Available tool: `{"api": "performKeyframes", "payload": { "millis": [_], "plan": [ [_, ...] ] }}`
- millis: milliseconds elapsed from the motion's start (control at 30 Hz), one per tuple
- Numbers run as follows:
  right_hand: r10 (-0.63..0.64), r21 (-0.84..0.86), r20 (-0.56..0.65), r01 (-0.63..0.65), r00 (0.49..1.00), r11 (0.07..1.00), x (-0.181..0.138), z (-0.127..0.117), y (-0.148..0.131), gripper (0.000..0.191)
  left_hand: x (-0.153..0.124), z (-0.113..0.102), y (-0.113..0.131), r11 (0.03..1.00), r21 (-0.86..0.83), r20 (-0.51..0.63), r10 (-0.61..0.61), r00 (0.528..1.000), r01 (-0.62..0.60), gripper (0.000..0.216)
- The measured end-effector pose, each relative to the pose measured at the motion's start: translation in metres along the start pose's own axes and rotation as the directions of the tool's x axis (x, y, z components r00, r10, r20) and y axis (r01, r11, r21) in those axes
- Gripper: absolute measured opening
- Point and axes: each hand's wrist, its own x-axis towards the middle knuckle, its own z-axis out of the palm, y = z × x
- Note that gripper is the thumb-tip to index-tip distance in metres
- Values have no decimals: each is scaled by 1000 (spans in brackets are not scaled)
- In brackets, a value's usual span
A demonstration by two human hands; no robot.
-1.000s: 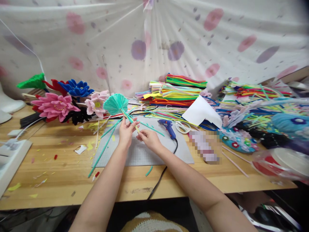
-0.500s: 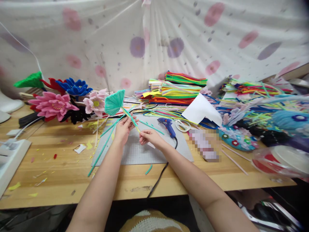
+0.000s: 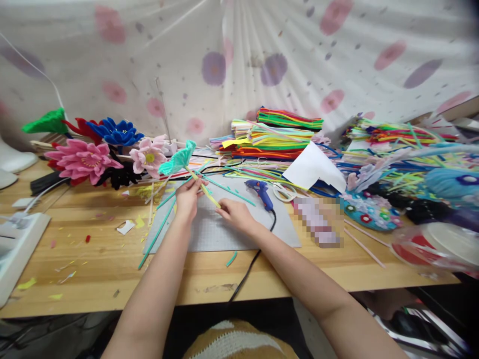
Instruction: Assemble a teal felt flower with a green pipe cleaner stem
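A teal pipe-cleaner flower (image 3: 175, 160) on a yellowish stem (image 3: 210, 196) is held aslant over a grey cutting mat (image 3: 247, 234). My left hand (image 3: 188, 197) pinches the stem below the teal head. At the stem's lower end, the closed fingers of my right hand (image 3: 235, 213) grip it. Several loose teal pipe cleaners (image 3: 159, 239) lie on the mat around the hands. A blue glue gun (image 3: 262, 194) rests on the mat to the right of my right hand.
Finished fuzzy flowers, such as a pink one (image 3: 82, 158), stand at the left. Bundles of coloured pipe cleaners (image 3: 277, 134) are stacked behind. White scissors (image 3: 283, 193) and folded white paper (image 3: 316, 164) lie right of the glue gun. A power strip (image 3: 24, 254) sits at the left edge.
The teal flower head has tipped and turned, showing more of its edge. The stem has rolled between my hands, with more yellow showing and less teal along it.
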Motion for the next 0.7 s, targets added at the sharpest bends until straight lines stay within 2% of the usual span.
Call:
{"api": "performKeyframes", "payload": {
  "millis": [33, 100, 200, 333, 433, 500, 600, 700],
  "plan": [
    [-6, -50, -30, 4, 1000, 999, 0, 0, 0, 16, 0, 1, 0, 1000, 5, -23, 4, 1000, -4, 30],
    [21, -37, -55, -23, 998, 999, 1, 1, -1, 18, -1, 3, 0, 1000, 17, -45, 8, 999, -7, 31],
    [119, 151, -22, -114, 993, 982, 5, 4, 1, 18, -1, 3, 1, 999, 29, -53, 15, 998, -14, 30],
    [215, 477, 116, -245, 970, 844, 11, 7, 3, 14, 0, 1, 2, 1000, 13, -40, 20, 999, -19, 26],
    [262, 538, 123, -286, 957, 793, 13, 7, 2, 14, -3, 0, 4, 1000, 0, 3, 5, 1000, -5, 29],
    [260, 457, 87, -271, 962, 848, 12, 5, 1, 15, -4, 0, 6, 1000, 5, 20, -13, 1000, 13, 32],
    [191, 141, -41, -183, 981, 973, 9, -2, 0, 15, -3, -3, 9, 998, 17, -3, -55, 999, 55, 31],
    [96, -148, -158, -120, 983, 982, 6, -9, 1, 16, 2, -11, 9, 993, 14, -41, -119, 992, 120, 27]
  ]
}}
